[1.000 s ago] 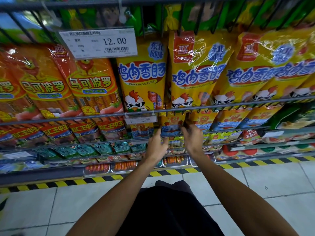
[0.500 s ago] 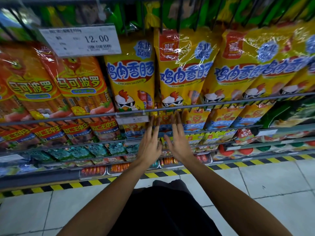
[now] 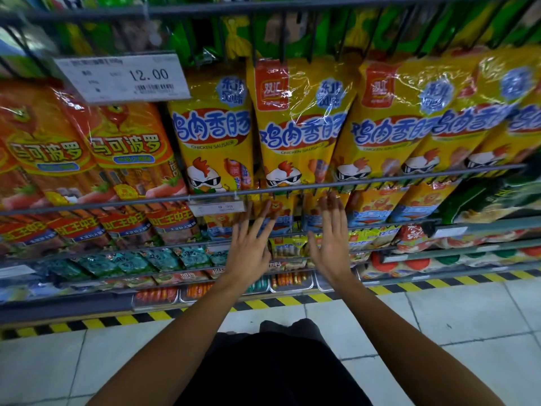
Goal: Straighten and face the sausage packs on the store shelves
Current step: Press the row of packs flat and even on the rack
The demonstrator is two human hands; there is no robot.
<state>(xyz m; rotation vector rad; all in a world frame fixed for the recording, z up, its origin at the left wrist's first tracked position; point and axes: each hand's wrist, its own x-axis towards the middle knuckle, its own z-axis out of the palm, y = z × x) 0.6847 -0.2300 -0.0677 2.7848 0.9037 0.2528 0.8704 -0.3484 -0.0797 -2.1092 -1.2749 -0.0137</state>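
Observation:
Tall yellow chicken sausage packs (image 3: pixel 298 127) stand in a row behind a wire shelf rail (image 3: pixel 380 180), leaning a little to the right. Below them sits a row of smaller yellow lion-print sausage packs (image 3: pixel 377 206). My left hand (image 3: pixel 248 247) and my right hand (image 3: pixel 332 241) are both raised in front of that lower row, fingers straight and spread, palms toward the shelf, holding nothing. Their fingertips reach the lion-print packs; whether they touch is unclear. Orange-red sausage packs (image 3: pixel 123 153) fill the left side.
A white price tag reading 12.00 (image 3: pixel 123 76) hangs at upper left; a smaller tag (image 3: pixel 218 207) clips to the rail by my left fingers. Lower shelves hold teal packets (image 3: pixel 164 257) and trays of small sausages (image 3: pixel 288 279). Black-yellow hazard tape (image 3: pixel 278 301) edges the tiled floor.
Both hands let go of the lower packs, opened with fingers straight, and have now spread apart. The camera moved closer to the shelf.

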